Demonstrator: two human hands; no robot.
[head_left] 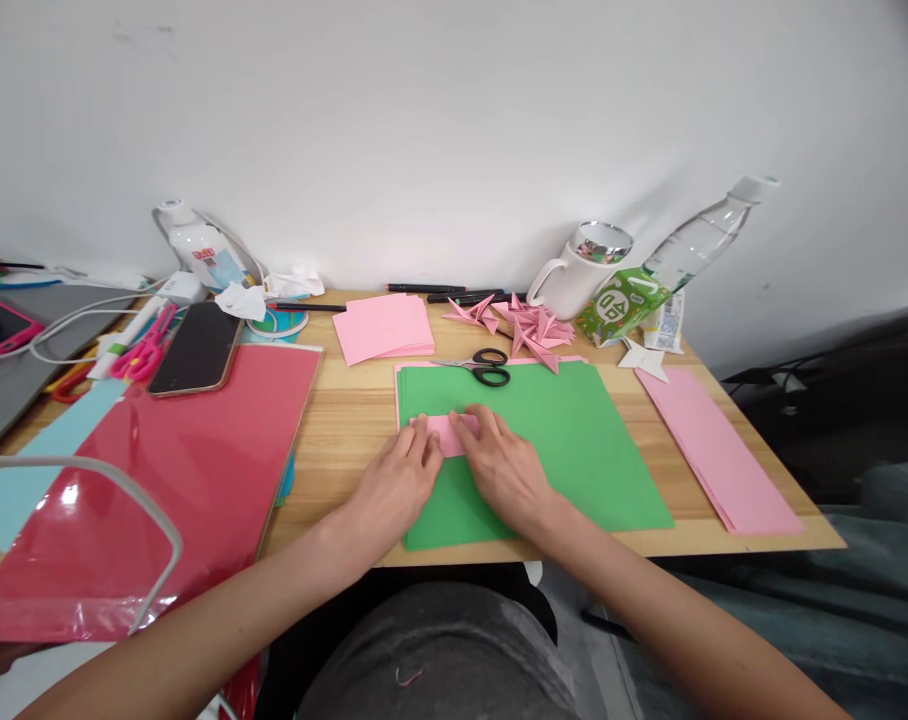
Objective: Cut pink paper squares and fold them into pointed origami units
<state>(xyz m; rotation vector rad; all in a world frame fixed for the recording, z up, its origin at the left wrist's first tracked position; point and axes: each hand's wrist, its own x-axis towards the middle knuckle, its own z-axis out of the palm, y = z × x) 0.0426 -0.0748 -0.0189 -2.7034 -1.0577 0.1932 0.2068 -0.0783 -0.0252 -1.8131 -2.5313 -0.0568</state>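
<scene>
A small pink paper rectangle [449, 437], which looks folded, lies on a stack of green paper [574, 450]. My left hand [405, 470] grips its left end, the fingers bent and pressed together. On its right part, my right hand [506, 465] presses down with thumb and fingertips, hiding that end. Just beyond the hands, black-handled scissors [490, 368] rest on the green sheets with their blades pointing left. Behind the stack sit several folded pink paper stars [533, 325]. To their left is a pile of pink square sheets [386, 328].
On the left are a red sheet in clear plastic [191, 470], a phone [197, 348], pink scissors [145, 345], a white bottle [203, 245] and cables. To the right stand a white mug [581, 270], a green carton [620, 308] and a leaning clear bottle [705, 240], near pink strips [720, 450].
</scene>
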